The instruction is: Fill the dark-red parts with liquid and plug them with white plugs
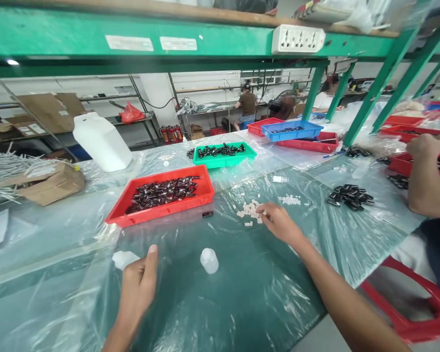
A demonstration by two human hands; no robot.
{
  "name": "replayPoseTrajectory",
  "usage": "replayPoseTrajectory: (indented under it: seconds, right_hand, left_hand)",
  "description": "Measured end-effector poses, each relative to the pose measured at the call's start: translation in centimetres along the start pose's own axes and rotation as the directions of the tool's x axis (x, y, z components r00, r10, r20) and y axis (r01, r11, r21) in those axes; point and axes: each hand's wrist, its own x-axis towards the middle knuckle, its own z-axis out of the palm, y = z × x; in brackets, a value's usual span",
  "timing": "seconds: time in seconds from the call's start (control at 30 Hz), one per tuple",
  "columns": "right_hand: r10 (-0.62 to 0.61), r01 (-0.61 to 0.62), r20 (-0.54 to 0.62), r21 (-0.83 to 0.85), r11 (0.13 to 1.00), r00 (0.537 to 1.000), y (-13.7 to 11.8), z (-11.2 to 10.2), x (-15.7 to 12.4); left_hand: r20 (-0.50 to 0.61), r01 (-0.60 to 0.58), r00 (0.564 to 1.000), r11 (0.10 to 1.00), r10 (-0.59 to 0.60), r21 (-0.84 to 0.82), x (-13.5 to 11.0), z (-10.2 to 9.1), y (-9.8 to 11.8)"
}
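A tall white plastic jug (100, 142) leans at the far left. The person's left hand (137, 278) has its thumb up and fingers curled, a whitish translucent piece (123, 259) just beside it; whether it grips anything, I cannot tell. Next, a rectangular red plastic tray (168, 210) holds glossy black pieces (163, 194). A small round white container (209, 260) stands nearer. The right hand's (278, 222) bent fingers reach the loose heap of small white pieces (249, 209), their grip unclear
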Motion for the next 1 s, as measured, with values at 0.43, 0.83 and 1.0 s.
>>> replayPoseTrajectory:
  seconds: [0.43,0.83,1.0]
  right_hand:
    - [-0.188,0.238,0.243,-0.194,0.952,0.952,-6.0,3.8,0.9]
    - [-0.663,0.685,0.389,0.104,0.721,0.639,-19.6,6.0,3.5]
    - [-0.679,0.667,0.346,0.176,0.724,0.647,-18.2,6.4,3.5]
  left_hand:
    - [0.089,-0.221,0.967,0.961,0.238,-0.169,-0.1,-0.3,1.5]
    - [0.112,-0.118,0.976,0.881,0.189,-0.459,-0.3,-1.4,2.6]
    - [0.159,-0.065,0.974,0.868,0.163,-0.492,-0.2,-1.3,2.3]
